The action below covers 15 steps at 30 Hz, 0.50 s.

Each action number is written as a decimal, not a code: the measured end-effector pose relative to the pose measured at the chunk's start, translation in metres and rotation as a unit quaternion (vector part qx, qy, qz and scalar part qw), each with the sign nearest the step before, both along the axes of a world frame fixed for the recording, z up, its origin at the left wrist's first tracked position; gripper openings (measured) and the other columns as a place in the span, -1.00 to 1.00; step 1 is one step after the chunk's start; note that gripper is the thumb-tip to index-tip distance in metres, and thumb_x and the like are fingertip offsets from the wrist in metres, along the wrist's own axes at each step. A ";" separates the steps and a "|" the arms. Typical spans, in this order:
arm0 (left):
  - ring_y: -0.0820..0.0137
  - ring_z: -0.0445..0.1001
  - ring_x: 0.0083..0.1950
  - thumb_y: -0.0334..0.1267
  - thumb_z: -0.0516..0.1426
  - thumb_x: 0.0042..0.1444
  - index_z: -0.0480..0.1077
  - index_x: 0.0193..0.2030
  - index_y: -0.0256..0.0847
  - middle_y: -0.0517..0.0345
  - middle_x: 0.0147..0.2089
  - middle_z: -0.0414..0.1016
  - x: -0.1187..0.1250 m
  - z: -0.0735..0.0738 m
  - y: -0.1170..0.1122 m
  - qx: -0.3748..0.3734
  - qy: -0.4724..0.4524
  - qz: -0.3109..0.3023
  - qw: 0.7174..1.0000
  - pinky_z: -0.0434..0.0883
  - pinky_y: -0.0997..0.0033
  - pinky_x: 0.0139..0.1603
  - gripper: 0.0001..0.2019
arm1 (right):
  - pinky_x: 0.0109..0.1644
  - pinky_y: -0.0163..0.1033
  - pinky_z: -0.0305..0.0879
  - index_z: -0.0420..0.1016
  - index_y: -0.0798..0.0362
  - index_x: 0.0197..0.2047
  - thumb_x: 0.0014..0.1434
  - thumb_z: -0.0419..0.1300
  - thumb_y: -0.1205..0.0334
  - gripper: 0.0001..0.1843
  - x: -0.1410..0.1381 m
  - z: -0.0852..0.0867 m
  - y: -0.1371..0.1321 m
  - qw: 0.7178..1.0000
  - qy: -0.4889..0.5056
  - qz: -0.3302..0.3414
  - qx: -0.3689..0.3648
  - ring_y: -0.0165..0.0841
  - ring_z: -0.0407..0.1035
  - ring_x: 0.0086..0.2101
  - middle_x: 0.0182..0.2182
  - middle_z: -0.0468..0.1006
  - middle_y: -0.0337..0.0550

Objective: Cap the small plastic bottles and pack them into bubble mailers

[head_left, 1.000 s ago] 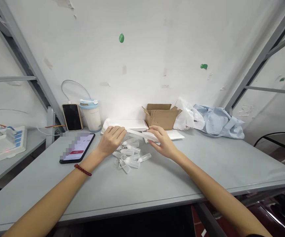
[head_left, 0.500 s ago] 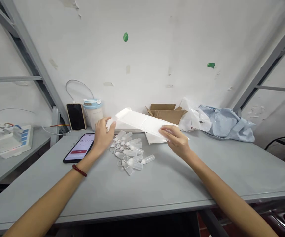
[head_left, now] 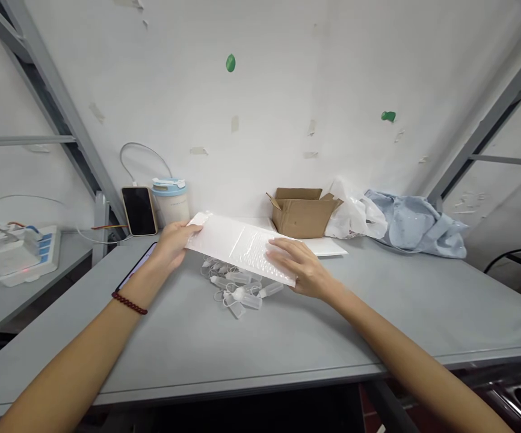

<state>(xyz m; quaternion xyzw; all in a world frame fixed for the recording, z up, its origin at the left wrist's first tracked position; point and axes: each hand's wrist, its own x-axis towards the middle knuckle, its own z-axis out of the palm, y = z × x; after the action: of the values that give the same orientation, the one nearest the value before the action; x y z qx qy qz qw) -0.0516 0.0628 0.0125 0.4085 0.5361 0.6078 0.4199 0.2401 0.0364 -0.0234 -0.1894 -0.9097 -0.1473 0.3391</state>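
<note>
A white bubble mailer [head_left: 236, 243] is held flat above the grey table [head_left: 287, 325], tilted slightly down to the right. My left hand [head_left: 173, 240] grips its left end, fingers closed on the edge. My right hand [head_left: 299, 267] holds its right end, fingers lying over the top and thumb under. Beneath the mailer lies a pile of several small clear dropper bottles [head_left: 237, 288], partly hidden by it.
A brown cardboard box [head_left: 302, 211] and more white mailers [head_left: 328, 245] sit behind. A white plastic bag [head_left: 355, 216] and blue cloth [head_left: 414, 227] lie at right. A charging phone [head_left: 139, 210] and a lidded cup [head_left: 170, 200] stand at back left; a power strip [head_left: 17, 255] is on the side table.
The mailer was lifted off the stack behind, swung over the bottles and brought down toward me. My left hand went from open beside it to gripping its left end.
</note>
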 end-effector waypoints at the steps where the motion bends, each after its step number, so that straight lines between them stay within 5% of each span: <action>1: 0.36 0.42 -0.49 -0.38 0.20 -0.29 0.44 -0.51 -0.32 0.15 -0.58 0.45 0.000 -0.001 0.001 0.006 -0.008 0.011 1.000 0.30 0.48 -0.50 -0.89 | 0.09 0.09 0.18 0.20 0.04 0.18 0.19 0.06 0.19 -0.52 0.000 0.002 -0.001 1.000 -0.025 -0.016 -0.008 -0.11 0.10 0.16 0.16 0.23 0.15; 8: 0.29 0.50 -0.34 -0.42 0.15 -0.12 0.42 -0.40 -0.30 0.06 -0.43 0.53 0.021 -0.002 -0.012 0.037 -0.101 0.006 0.994 0.41 0.40 -0.37 -0.91 | 0.14 0.35 -0.14 -0.03 -0.10 0.30 0.09 0.00 -0.28 -0.21 -0.002 0.012 -0.014 0.979 -0.161 -0.106 -0.070 0.06 -0.26 0.26 0.32 -0.16 0.07; 15: 0.33 0.51 -0.34 -0.36 0.21 -0.12 0.43 -0.30 -0.36 0.04 -0.38 0.54 0.040 0.005 -0.031 0.037 -0.115 -0.064 0.991 0.42 0.46 -0.42 -0.80 | 0.12 0.37 -0.15 -0.20 -0.01 0.34 0.04 0.00 -0.33 -0.05 -0.004 0.009 -0.016 0.970 -0.162 -0.140 -0.111 0.11 -0.40 0.27 0.32 -0.30 0.20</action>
<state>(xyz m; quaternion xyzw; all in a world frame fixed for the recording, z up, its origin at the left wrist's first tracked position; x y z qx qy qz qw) -0.0113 0.0318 0.0178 0.3841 0.4343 0.6422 0.5015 0.2356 0.0206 -0.0148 -0.3248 -0.9276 -0.1205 0.1398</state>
